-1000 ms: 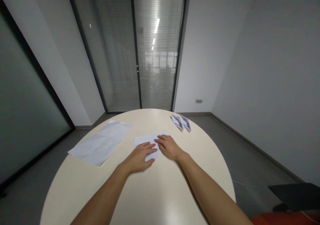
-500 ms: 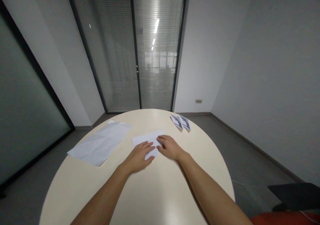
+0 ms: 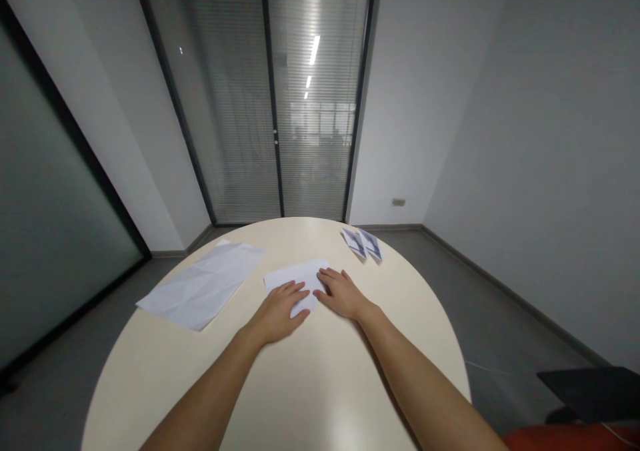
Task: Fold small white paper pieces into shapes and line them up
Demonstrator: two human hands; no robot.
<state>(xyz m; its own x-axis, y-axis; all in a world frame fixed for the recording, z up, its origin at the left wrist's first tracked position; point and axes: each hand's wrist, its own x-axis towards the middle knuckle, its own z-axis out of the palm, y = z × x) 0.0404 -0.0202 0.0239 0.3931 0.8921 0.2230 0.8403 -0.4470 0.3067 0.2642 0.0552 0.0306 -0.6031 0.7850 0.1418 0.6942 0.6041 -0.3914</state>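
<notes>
A folded white sheet of paper [image 3: 290, 275] lies flat near the middle of the round table. My left hand [image 3: 281, 311] rests on its left part, fingers stretched out and spread. On the right part lies my right hand [image 3: 341, 293], also flat with its fingers apart. The two hands cover much of the paper, so its full outline is hidden. To the left is a larger white sheet [image 3: 205, 284] with crease lines across it. Two small folded paper pieces with bluish-grey print, a left one [image 3: 354, 243] and a right one [image 3: 371, 244], sit at the far right.
The round cream table [image 3: 300, 391] has its curved far edge before a glass door with blinds [image 3: 310, 157]. A dark flat object [image 3: 590, 391] and something red [image 3: 560, 437] are at the lower right, beyond the table.
My right hand's fingers have shifted slightly to the right on the folded paper. The left hand stays almost in place. The other papers have not moved.
</notes>
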